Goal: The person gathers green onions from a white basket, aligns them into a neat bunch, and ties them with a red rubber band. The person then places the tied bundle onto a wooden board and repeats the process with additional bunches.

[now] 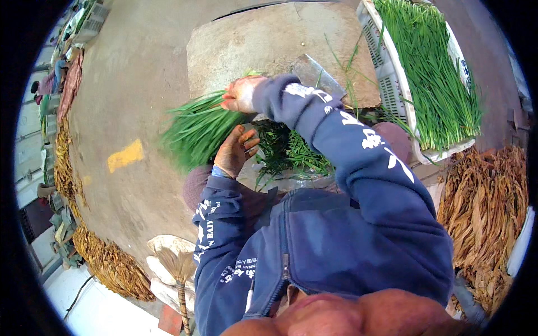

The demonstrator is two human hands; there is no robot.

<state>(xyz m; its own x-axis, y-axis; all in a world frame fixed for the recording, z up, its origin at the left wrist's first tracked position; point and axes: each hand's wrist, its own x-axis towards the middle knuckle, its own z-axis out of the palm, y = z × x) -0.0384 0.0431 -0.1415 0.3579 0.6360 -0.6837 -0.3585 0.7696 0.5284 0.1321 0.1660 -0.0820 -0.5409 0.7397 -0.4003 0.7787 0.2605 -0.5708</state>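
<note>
My right hand [242,95] is closed around the upper end of a bunch of long green garlic chives [196,126]. The leaves fan out to the left and down, and their tips are blurred. Just below the bunch, my left hand [235,151] is turned up with its fingers apart and slightly curled, holding nothing. A broad metal cleaver blade [316,75] lies on the wooden board [252,47] beyond my right wrist; my sleeve hides part of it. Loose green leaves [291,150] lie in a heap between my knees, below my right forearm.
At the right stands a white plastic crate [386,73] full of chives [431,73]. Dried brown leaves [485,207] are piled at the lower right and along the left side [112,260]. A straw broom [180,274] stands near white sacks [162,263] at the lower left.
</note>
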